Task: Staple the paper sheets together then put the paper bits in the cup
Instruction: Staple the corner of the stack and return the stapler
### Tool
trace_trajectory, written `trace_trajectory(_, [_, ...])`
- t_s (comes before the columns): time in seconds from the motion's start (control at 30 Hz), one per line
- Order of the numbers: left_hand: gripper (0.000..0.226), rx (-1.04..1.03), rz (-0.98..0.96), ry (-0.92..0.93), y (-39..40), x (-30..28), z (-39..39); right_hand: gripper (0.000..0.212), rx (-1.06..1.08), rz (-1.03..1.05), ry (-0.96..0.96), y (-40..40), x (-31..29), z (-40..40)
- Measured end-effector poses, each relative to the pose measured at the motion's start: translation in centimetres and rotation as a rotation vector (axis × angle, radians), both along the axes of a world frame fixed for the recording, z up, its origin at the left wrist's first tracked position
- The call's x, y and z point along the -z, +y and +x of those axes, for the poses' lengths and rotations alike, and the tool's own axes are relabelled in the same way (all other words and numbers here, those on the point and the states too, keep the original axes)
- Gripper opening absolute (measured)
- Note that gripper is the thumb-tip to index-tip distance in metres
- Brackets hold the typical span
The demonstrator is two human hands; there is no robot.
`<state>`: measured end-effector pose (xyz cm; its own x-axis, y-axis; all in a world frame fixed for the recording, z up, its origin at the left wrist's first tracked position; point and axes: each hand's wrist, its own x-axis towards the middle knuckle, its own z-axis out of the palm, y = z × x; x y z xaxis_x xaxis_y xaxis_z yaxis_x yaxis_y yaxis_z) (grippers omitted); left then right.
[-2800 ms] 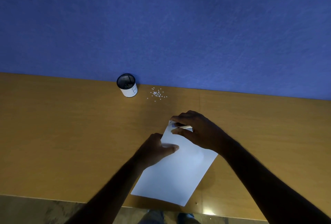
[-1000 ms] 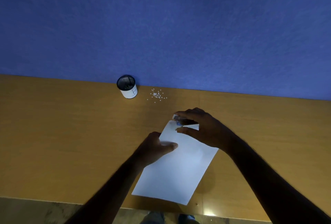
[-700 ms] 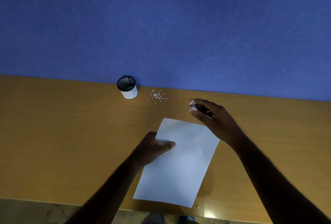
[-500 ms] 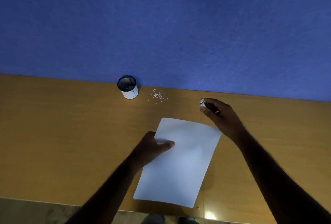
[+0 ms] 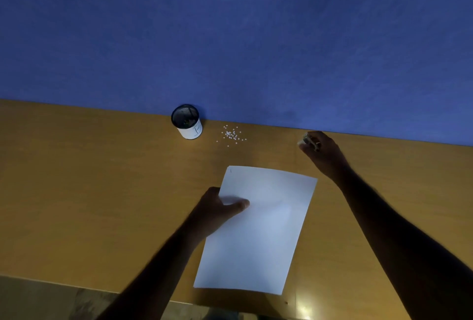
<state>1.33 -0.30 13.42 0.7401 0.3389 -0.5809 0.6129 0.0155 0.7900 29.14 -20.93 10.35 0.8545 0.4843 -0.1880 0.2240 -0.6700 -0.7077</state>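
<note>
1. Now: right hand (image 5: 323, 152) out at the far edge of the table (image 5: 102, 191), fingers curled around the stapler (image 5: 309, 141), close against the blue wall (image 5: 230, 38).
2. Left hand (image 5: 217, 211) pinching the near-left edge of the paper sheets (image 5: 258, 230), thumb on top, other fingers hidden underneath.
3. Small dark mark at the sheets' far-left corner, probably the staple; too tiny to be sure.
4. Paper bits (image 5: 231, 136) scattered to the left of the right-hand fingers, well apart from them, and out beyond the left-hand fingertips, past the far short edge of the sheets.
5. Cup (image 5: 187, 122) upright just left of the bits, mouth open, farther again from the right hand.
6. Long axis of the sheets running away from the body, tilted slightly right.
7. Judging by reach: either hand about equally near the bits, both busy holding something; likely next, stapler down, then a leftward sweep along the wall toward bits and cup.
</note>
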Motion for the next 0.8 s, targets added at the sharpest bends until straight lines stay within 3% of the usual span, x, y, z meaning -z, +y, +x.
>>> trace_trajectory(0.17, [0.021, 0.002, -0.028, 0.001, 0.0, 0.1, 0.5, 0.037, -0.083, -0.148, -0.126, -0.1, 3.3, 3.7])
trace_trajectory(0.4, [0.023, -0.01, -0.032, 0.005, 0.1, 0.5, 1.2, 0.027, -0.189, -0.358, -0.331, 0.9, 6.8, 6.3])
trace_trajectory(0.8, [0.016, -0.022, -0.046, 0.035, 0.1, 1.4, 2.0, 0.038, -0.236, -0.539, -0.573, 2.0, 12.3, 8.8])
